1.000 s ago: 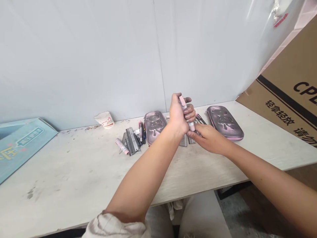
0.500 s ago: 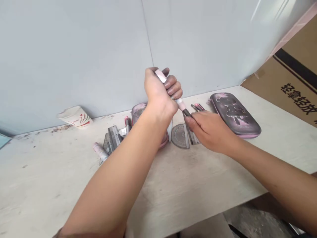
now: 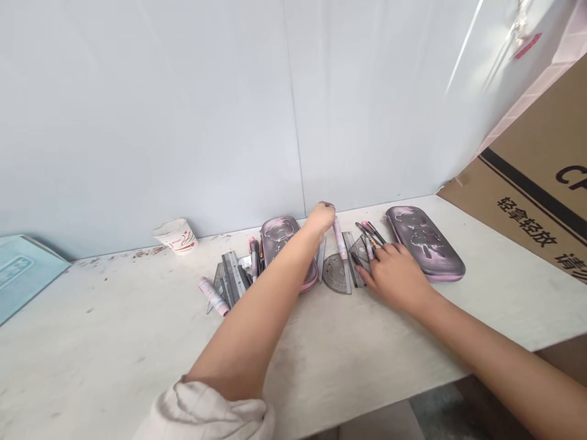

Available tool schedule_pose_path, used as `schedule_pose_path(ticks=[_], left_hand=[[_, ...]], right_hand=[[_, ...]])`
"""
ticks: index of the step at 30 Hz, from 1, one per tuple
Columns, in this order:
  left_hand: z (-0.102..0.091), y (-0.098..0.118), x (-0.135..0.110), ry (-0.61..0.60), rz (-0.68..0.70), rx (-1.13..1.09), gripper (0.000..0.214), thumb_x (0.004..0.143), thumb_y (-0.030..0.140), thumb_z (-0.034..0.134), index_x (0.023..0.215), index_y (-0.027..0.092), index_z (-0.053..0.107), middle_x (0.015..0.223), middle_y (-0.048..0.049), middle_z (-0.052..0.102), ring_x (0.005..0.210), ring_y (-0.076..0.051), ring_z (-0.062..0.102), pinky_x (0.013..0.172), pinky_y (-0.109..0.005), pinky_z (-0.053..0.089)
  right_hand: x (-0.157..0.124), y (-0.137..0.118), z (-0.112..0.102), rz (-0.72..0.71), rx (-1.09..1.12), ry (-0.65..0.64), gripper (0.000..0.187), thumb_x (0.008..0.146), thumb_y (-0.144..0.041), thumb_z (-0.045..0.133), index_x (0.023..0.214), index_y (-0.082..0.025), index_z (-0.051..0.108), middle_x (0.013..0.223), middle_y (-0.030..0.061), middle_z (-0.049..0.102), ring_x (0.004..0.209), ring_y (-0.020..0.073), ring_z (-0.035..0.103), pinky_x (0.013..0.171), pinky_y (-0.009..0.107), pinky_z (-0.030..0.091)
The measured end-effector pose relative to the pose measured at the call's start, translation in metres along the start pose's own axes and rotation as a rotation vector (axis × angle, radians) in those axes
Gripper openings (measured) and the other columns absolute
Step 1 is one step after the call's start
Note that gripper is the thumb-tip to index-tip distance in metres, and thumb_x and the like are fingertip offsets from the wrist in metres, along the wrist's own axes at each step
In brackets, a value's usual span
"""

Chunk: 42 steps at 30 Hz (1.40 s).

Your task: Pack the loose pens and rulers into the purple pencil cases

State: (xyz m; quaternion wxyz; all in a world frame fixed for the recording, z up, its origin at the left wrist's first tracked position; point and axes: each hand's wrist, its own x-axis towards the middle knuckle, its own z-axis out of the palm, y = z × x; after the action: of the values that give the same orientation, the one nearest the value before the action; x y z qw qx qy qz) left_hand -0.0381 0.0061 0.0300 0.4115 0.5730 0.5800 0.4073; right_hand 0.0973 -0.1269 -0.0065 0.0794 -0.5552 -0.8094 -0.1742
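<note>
My left hand (image 3: 322,215) is curled closed at the upper end of a pale pink patterned tube (image 3: 340,238). Its fingertips are hidden, so what they pinch, if anything, does not show. The tube lies over a ruler and a dark, see-through protractor (image 3: 334,273). My right hand (image 3: 397,275) rests low over several pens (image 3: 367,232), thumb spread away from the fingers, with a set square (image 3: 360,247) beside it. Just right of that hand lies a closed dark pink pencil case (image 3: 426,241) with an embossed figure. My left forearm partly covers a matching pencil case (image 3: 280,232).
Left of the covered case are rulers (image 3: 233,275), pens (image 3: 254,253) and a second pink tube (image 3: 213,296). A crumpled paper cup (image 3: 177,235) sits by the wall. A blue flat object (image 3: 27,275) is at far left, a cardboard box (image 3: 527,201) at right.
Both hands have come down and moved apart. The pink tube, held up between them before, now lies among the rulers. My right hand has moved onto the pens; the view has shifted.
</note>
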Motion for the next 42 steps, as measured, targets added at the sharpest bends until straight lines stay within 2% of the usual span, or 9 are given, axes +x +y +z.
schedule_pose_path(ticks=[5,9,14,19,25,31,37,40,42], left_hand=[[-0.037,-0.010,-0.008,-0.040,0.115,0.412,0.014,0.075,0.019,0.049,0.086,0.019,0.057,0.090,-0.0086,0.063,0.089,-0.021,0.057,0.079,-0.031,0.041],[-0.033,-0.011,-0.021,-0.163,0.256,0.687,0.020,0.077,0.021,0.047,0.091,0.017,0.061,0.098,-0.0104,0.064,0.097,-0.023,0.056,0.084,-0.032,0.040],[-0.003,-0.010,-0.038,-0.243,0.413,0.930,0.028,0.081,0.026,0.042,0.100,0.016,0.060,0.108,-0.0134,0.060,0.102,-0.027,0.055,0.086,-0.037,0.040],[-0.004,-0.012,-0.032,-0.142,0.456,1.101,0.034,0.083,0.022,0.038,0.110,0.011,0.054,0.112,-0.0208,0.053,0.109,-0.034,0.048,0.090,-0.049,0.036],[0.000,-0.016,-0.019,-0.169,0.515,1.175,0.029,0.084,0.021,0.038,0.108,0.016,0.054,0.111,-0.0145,0.054,0.106,-0.028,0.050,0.087,-0.041,0.039],[0.035,-0.005,0.001,-0.245,0.553,1.136,0.030,0.087,0.026,0.034,0.111,0.020,0.052,0.113,-0.0110,0.056,0.109,-0.023,0.050,0.088,-0.034,0.039],[0.074,-0.002,0.028,-0.307,0.423,1.098,0.053,0.071,0.050,0.058,0.111,0.015,0.052,0.113,-0.0179,0.056,0.108,-0.033,0.051,0.085,-0.041,0.041],[0.077,-0.002,0.035,-0.293,0.383,1.048,0.056,0.066,0.051,0.063,0.107,0.014,0.056,0.114,-0.0205,0.054,0.110,-0.037,0.049,0.089,-0.048,0.037],[0.071,0.000,0.036,-0.293,0.382,1.006,0.053,0.067,0.050,0.063,0.107,0.015,0.057,0.112,-0.0182,0.054,0.106,-0.033,0.053,0.089,-0.045,0.038]], right_hand=[[-0.001,0.038,-0.010,0.141,0.009,-0.027,0.046,0.090,-0.036,0.029,0.083,-0.011,0.067,0.089,0.0173,0.062,0.094,0.0302,0.050,0.079,0.042,0.033],[-0.002,0.062,-0.011,0.222,0.047,-0.071,0.039,0.088,-0.034,0.033,0.085,-0.012,0.066,0.092,0.0174,0.060,0.096,0.0297,0.048,0.079,0.040,0.034],[0.005,0.051,-0.011,0.218,0.104,-0.139,0.041,0.088,-0.037,0.033,0.087,-0.013,0.066,0.099,0.0165,0.057,0.101,0.0298,0.046,0.080,0.040,0.035],[0.017,0.023,-0.001,0.199,0.085,-0.150,0.041,0.085,-0.039,0.038,0.088,-0.010,0.068,0.103,0.0192,0.057,0.106,0.0326,0.043,0.086,0.044,0.031],[0.015,0.021,0.008,0.199,0.085,-0.146,0.035,0.080,-0.037,0.045,0.084,-0.011,0.069,0.100,0.0193,0.058,0.102,0.0323,0.045,0.083,0.044,0.033],[-0.007,0.052,-0.006,0.324,0.059,0.028,0.036,0.083,-0.034,0.039,0.079,-0.012,0.067,0.092,0.0167,0.058,0.095,0.0299,0.047,0.079,0.041,0.035],[-0.027,0.073,-0.006,0.356,0.122,0.119,0.030,0.084,-0.031,0.039,0.078,-0.015,0.063,0.088,0.0122,0.056,0.093,0.0257,0.046,0.080,0.038,0.035],[-0.032,0.079,-0.002,0.359,0.179,0.133,0.028,0.084,-0.030,0.039,0.079,-0.016,0.062,0.090,0.0112,0.056,0.093,0.0251,0.046,0.081,0.037,0.035],[-0.033,0.082,0.000,0.345,0.218,0.143,0.027,0.084,-0.029,0.039,0.080,-0.016,0.061,0.091,0.0111,0.055,0.094,0.0250,0.045,0.082,0.037,0.036]])
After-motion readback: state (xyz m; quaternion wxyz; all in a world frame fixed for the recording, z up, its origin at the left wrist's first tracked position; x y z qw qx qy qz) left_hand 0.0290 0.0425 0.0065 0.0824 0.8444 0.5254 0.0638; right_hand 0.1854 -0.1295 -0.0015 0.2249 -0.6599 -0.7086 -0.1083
